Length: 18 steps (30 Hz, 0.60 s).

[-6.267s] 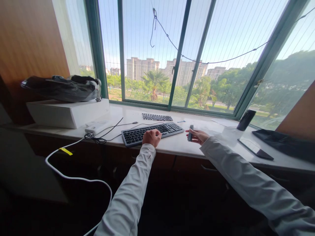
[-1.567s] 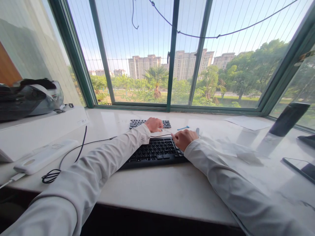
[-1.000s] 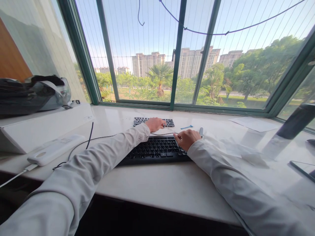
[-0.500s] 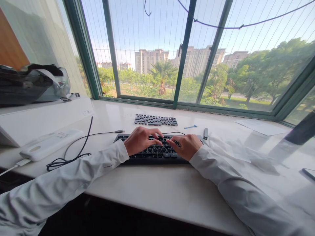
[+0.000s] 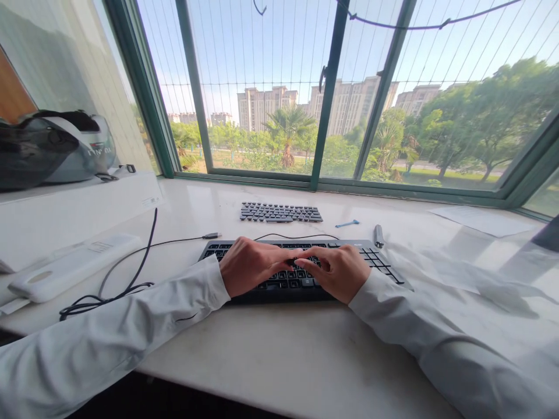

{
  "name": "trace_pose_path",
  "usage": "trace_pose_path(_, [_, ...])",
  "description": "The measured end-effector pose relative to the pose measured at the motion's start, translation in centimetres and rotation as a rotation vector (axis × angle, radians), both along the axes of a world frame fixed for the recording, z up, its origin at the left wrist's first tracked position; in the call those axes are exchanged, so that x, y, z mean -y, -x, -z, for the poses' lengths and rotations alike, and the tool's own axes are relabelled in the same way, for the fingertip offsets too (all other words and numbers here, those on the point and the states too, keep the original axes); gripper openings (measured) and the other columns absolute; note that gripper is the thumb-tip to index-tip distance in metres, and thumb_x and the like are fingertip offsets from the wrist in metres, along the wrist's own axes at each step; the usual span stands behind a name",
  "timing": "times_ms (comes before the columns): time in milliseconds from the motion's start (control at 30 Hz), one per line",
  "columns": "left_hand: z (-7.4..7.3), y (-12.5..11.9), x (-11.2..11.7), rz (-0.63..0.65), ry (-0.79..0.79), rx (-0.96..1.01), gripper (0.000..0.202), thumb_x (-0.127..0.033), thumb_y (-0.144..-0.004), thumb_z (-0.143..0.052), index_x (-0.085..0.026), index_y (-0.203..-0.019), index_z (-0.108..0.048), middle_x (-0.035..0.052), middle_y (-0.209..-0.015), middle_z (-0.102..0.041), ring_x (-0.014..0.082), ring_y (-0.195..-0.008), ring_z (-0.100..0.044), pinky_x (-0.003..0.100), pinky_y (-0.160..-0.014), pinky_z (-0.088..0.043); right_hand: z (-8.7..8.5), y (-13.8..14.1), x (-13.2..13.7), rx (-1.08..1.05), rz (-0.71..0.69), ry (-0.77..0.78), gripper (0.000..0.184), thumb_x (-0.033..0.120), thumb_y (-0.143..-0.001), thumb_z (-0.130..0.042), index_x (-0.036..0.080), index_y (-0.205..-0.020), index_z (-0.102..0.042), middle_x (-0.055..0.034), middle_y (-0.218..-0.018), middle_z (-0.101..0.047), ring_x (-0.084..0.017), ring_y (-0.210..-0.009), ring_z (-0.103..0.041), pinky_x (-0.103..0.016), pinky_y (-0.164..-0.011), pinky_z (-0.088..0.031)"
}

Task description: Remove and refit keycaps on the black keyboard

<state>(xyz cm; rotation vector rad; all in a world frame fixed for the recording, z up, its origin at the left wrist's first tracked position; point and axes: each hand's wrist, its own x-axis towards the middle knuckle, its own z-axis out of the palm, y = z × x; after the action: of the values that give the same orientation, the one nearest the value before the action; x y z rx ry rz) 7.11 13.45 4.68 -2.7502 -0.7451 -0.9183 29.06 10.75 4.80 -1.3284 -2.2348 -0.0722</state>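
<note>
A black keyboard (image 5: pixel 378 263) lies on the white window counter (image 5: pixel 279 361) in front of me. Both my hands rest on its middle keys. My left hand (image 5: pixel 250 265) has its fingers bunched and pointing right. My right hand (image 5: pixel 339 272) is curled, and its fingertips meet the left ones over one spot on the keys. Whatever is pinched between them is hidden. Behind the keyboard lies a flat set of loose dark keycaps (image 5: pixel 280 212). A small blue tool (image 5: pixel 347 223) and a short grey pen-shaped tool (image 5: pixel 378 235) lie to its right.
A black cable with a USB plug (image 5: pixel 211 235) runs left to a coil beside a white flat device (image 5: pixel 70 267). A white box (image 5: pixel 78 203) carries a dark bag (image 5: pixel 43 148). A paper sheet (image 5: pixel 480 220) and a dark object (image 5: pixel 551 234) sit at the right, with the green-framed window (image 5: pixel 329 93) behind.
My left hand came back from the keycap set to the keyboard. Both hands now meet fingertip to fingertip over its middle. The view has moved closer and slightly left.
</note>
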Motion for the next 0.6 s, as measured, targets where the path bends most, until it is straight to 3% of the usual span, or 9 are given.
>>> trace_pose_path(167, [0.2, 0.2, 0.2, -0.067, -0.086, -0.001, 0.018, -0.039, -0.090, -0.056, -0.025, -0.094, -0.067, -0.0075, -0.065, -0.071, 0.0077, -0.055, -0.066, 0.017, -0.051, -0.039, 0.3, 0.3, -0.2, -0.152, -0.078, 0.036, 0.037, 0.054, -0.085, -0.057, 0.023, -0.089, -0.077, 0.0057, -0.041, -0.045, -0.008, -0.040, -0.035, -0.023, -0.049, -0.028])
trace_pose_path(367, [0.0, 0.3, 0.3, -0.016, -0.044, 0.078, 0.017, -0.038, -0.088, -0.058, -0.026, -0.092, -0.069, -0.0063, -0.081, -0.075, 0.0078, -0.068, -0.069, 0.014, -0.058, -0.045, 0.5, 0.1, -0.4, -0.208, -0.098, 0.004, 0.033, 0.052, -0.076, -0.068, 0.022, -0.086, -0.077, 0.0080, -0.042, -0.040, -0.006, -0.041, -0.030, -0.021, -0.048, -0.027])
trace_pose_path(600, [-0.9, -0.1, 0.6, 0.022, 0.006, 0.145, 0.022, -0.043, -0.082, -0.065, -0.027, -0.094, -0.072, -0.0075, -0.079, -0.075, 0.0067, -0.060, -0.066, 0.014, -0.064, -0.049, 0.9, -0.7, -0.8, -0.133, -0.050, -0.030, 0.034, 0.054, -0.077, -0.066, 0.025, -0.091, -0.077, 0.0068, -0.044, -0.046, -0.007, -0.041, -0.034, -0.021, -0.050, -0.030])
